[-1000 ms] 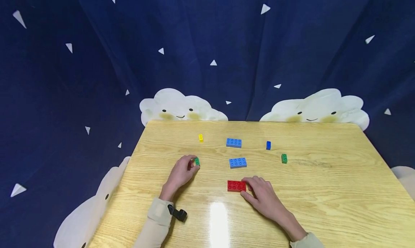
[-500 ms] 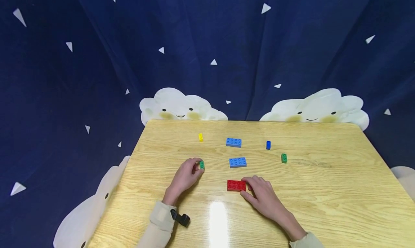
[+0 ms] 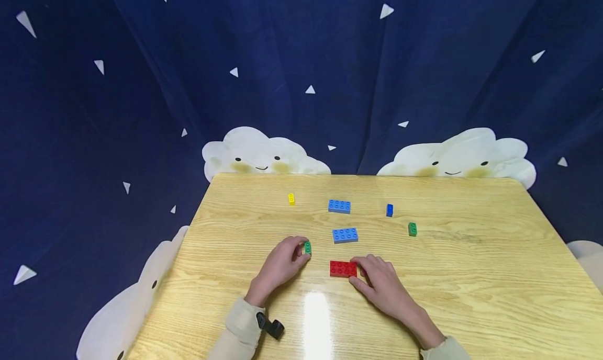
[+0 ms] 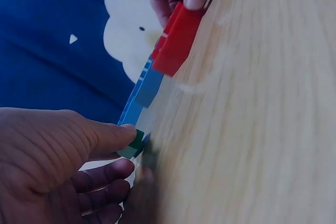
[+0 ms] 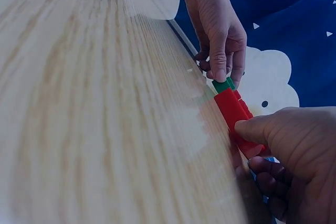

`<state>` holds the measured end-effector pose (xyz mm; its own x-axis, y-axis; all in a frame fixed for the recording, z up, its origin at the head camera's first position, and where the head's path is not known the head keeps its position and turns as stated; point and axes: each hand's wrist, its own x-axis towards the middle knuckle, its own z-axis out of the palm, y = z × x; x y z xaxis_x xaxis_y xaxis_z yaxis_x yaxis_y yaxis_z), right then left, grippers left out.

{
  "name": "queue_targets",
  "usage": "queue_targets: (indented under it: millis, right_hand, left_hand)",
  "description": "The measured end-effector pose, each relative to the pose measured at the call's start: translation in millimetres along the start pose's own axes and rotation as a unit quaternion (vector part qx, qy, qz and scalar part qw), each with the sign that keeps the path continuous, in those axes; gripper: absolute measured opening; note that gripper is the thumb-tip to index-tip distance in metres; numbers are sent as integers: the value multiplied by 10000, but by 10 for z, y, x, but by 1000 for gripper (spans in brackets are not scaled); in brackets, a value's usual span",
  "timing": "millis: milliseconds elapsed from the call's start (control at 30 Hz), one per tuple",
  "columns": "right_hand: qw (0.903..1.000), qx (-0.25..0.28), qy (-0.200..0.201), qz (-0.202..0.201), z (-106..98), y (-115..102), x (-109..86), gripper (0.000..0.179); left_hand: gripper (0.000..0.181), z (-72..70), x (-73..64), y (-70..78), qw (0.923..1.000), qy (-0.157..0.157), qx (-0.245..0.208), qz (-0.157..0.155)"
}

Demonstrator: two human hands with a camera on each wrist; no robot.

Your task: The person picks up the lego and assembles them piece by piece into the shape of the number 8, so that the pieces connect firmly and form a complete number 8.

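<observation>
Pinching a small green brick (image 3: 308,248), the left hand (image 3: 281,261) has moved right across the bench (image 3: 480,287), bringing it near, not touching, the red brick (image 3: 341,269), whose right end the right hand (image 3: 381,284) pinches.

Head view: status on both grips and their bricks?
Left grip pinches a green brick. Right grip holds the red brick at its right end. Bricks apart, nothing visible between them.
</observation>
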<state>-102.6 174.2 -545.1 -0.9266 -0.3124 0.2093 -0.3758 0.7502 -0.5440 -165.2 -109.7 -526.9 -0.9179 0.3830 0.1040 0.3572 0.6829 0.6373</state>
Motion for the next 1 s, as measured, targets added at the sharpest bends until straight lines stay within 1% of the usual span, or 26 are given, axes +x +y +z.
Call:
queue_targets:
  millis: [233, 467, 633, 767, 1000]
  right_hand:
    - [10000, 0, -27, 48, -9, 2, 2, 32]
    - [9999, -27, -93, 101, -10, 1, 9, 34]
    - [10000, -22, -39, 66, -1, 9, 10, 34]
    - [10000, -42, 39, 9, 5, 11, 12, 34]
    - [9998, -49, 148, -98, 1, 15, 12, 33]
  left_hand:
    - [36, 58, -25, 93, 9999, -64, 22, 152]
    - [37, 129, -39, 182, 9995, -124, -78, 265]
    - [37, 188, -50, 253, 9993, -107, -53, 360]
    - [37, 213, -63, 304, 9989, -164, -71, 433]
    - [36, 211, -88, 392, 9987, -140, -142, 465]
